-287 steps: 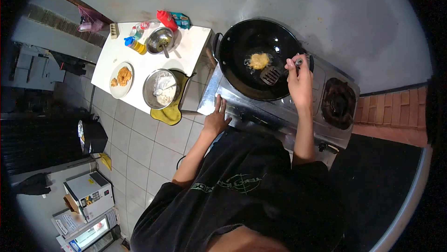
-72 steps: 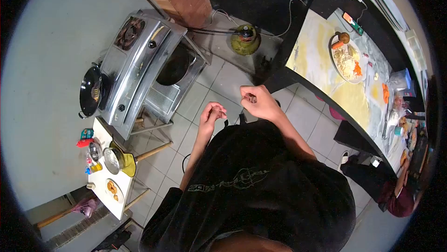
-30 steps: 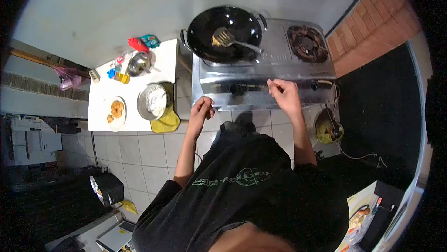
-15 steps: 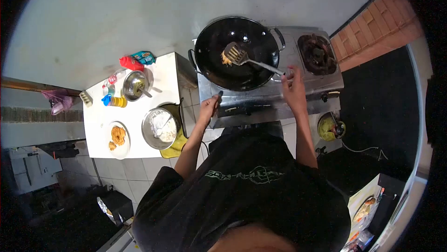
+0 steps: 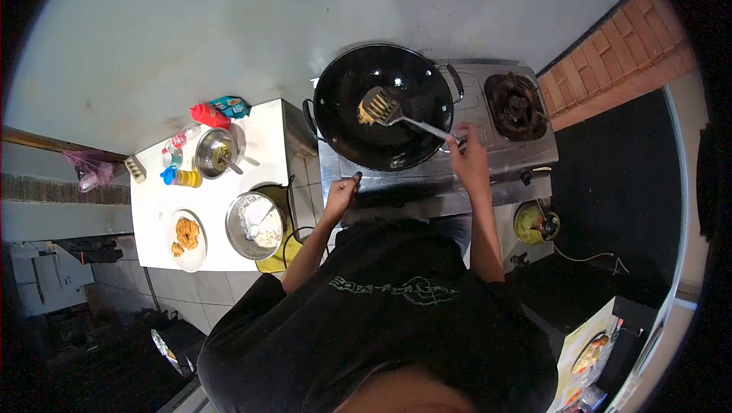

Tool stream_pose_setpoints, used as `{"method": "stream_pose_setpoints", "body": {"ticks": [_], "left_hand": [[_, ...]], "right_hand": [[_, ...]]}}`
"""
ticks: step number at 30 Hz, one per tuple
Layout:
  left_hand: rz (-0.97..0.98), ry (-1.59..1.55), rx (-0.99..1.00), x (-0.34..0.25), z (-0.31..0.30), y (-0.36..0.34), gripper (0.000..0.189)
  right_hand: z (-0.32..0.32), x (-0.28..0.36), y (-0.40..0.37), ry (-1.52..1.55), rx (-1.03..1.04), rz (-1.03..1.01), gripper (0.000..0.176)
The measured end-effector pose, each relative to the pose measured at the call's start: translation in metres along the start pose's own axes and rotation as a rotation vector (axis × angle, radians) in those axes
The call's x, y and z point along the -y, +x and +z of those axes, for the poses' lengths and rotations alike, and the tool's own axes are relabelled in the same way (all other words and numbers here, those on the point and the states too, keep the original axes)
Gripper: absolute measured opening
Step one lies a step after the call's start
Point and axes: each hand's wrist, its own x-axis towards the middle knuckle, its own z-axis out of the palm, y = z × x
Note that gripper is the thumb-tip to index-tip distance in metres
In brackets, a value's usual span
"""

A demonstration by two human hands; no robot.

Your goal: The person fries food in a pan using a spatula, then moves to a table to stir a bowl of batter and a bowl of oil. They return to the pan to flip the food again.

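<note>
A black wok (image 5: 381,150) sits on the left burner of a steel two-burner stove (image 5: 465,108). In it a yellow fritter (image 5: 364,114) lies under the head of a slotted metal spatula (image 5: 379,105). My right hand (image 5: 465,160) grips the end of the spatula's handle at the wok's right rim. My left hand (image 5: 342,190) rests on the stove's front left edge with its fingers loosely curled, holding nothing.
A white side table (image 5: 156,203) left of the stove carries a plate of fried pieces (image 5: 187,232), a steel bowl of batter (image 5: 255,224) on a yellow cloth, a smaller bowl (image 5: 215,153), bottles and a red sauce bottle (image 5: 210,115). A green gas cylinder (image 5: 535,222) stands right of the stove.
I have turned back to the stove from the room behind. My right hand reached the spatula handle and took hold of it; my left hand settled on the stove's front edge.
</note>
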Motion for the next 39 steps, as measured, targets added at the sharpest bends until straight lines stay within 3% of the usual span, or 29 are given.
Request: {"method": "stream_pose_setpoints", "body": {"ticks": [6, 9, 11, 13, 18, 21, 26, 28, 39], "left_hand": [[-0.029, -0.014, -0.015, 0.011, -0.001, 0.002, 0.053], [0.045, -0.019, 0.003, 0.012, 0.002, 0.008, 0.053], [-0.095, 0.039, -0.055, -0.009, 0.006, -0.005, 0.053], [-0.114, 0.029, -0.065, -0.007, 0.003, -0.002, 0.053], [-0.031, -0.009, -0.021, 0.000, 0.002, -0.001, 0.053], [-0.004, -0.060, -0.009, 0.000, 0.002, -0.002, 0.052], [0.020, -0.012, -0.068, 0.002, 0.004, -0.001, 0.052], [0.026, -0.006, -0.077, 0.002, 0.004, -0.001, 0.052], [0.008, -0.042, -0.154, 0.002, 0.010, -0.004, 0.051]], "right_hand": [[0.002, -0.001, 0.002, 0.082, -0.010, -0.035, 0.026], [0.005, -0.008, 0.010, 0.118, 0.013, -0.087, 0.022], [0.002, -0.006, 0.017, 0.174, 0.065, -0.053, 0.021], [0.002, -0.004, 0.021, 0.231, 0.119, -0.010, 0.021], [0.002, 0.022, 0.031, 0.732, 0.209, 0.057, 0.021], [0.016, 0.020, 0.041, 0.778, 0.156, 0.005, 0.022], [0.033, 0.019, 0.058, 0.659, 0.173, -0.047, 0.020], [0.035, 0.027, 0.060, 0.351, 0.060, -0.224, 0.016], [-0.020, 0.087, 0.061, 0.210, 0.167, -0.350, 0.014]]}}
